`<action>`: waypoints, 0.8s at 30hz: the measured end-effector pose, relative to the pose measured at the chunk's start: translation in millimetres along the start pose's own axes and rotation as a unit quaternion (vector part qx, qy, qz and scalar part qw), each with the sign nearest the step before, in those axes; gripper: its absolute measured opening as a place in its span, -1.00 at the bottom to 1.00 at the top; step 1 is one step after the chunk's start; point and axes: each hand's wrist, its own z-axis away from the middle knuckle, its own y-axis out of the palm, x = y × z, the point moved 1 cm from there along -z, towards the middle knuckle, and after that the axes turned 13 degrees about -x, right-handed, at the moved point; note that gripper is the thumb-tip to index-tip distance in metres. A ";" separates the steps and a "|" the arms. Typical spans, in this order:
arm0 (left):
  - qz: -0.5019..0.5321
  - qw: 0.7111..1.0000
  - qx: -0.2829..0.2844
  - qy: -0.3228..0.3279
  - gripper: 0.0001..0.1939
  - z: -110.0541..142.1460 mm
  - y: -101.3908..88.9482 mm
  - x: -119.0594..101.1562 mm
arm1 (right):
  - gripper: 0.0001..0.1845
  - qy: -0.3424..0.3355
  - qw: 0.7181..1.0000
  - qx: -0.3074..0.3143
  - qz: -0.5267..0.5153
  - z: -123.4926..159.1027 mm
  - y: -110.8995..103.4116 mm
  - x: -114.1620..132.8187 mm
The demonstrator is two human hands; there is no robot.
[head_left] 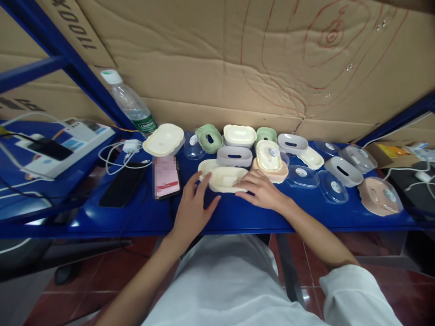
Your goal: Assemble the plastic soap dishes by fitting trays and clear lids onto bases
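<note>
A cream oval plastic tray (222,175) lies near the front of the blue table, overlapping a second cream piece (205,167) behind its left end. My right hand (261,189) has its fingers and thumb closed on the tray's right end. At the left end, my left hand (194,206) is open, fingers apart, with its fingertips close to the cream pieces; whether they touch is hard to tell. Just behind sits a grey slotted box (234,156). Beside my right hand, a cream piece with a round sticker (268,155) rests on a peach box (280,173).
Green box (210,139), cream box (239,135) and clear lids (302,176) crowd the back and right. A peach lidded box (379,197) stands far right. Leftward are a lit phone (166,176), a dark phone (122,184), a water bottle (131,106) and cables.
</note>
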 end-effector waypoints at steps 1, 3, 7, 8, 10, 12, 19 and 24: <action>0.002 1.000 0.012 0.027 -0.52 2.2 -2.3 -1.7 | -0.63 -0.008 1.000 0.008 -0.016 0.3 0.3 2.0; -0.007 0.996 0.045 0.075 -0.71 10.1 -8.3 -4.6 | -0.57 -0.016 0.999 0.024 -0.034 0.8 1.0 5.6; -0.021 0.990 0.080 0.113 -0.80 34.0 -23.5 -7.5 | -0.54 0.025 0.999 0.005 0.034 -1.2 4.2 6.8; -0.013 0.988 0.090 0.122 -0.80 40.0 -27.0 -7.9 | -0.53 0.046 0.997 -0.003 0.068 -2.7 6.4 5.3; 0.010 0.985 0.103 0.139 -0.78 49.8 -32.2 -8.1 | -0.47 0.085 0.987 -0.004 0.136 -6.0 12.9 0.6; 0.033 0.983 0.102 0.147 -0.77 55.1 -34.3 -7.3 | -0.43 0.111 0.976 0.011 0.189 -8.8 20.8 -5.4; 0.054 0.997 0.025 0.053 -0.45 48.2 -22.7 -2.1 | -0.66 0.090 0.981 -0.016 0.171 -5.8 22.9 -0.8; 0.046 0.997 -0.059 0.015 -0.21 48.7 -17.6 1.3 | -0.69 -0.037 0.996 -0.002 0.083 -1.2 13.0 27.2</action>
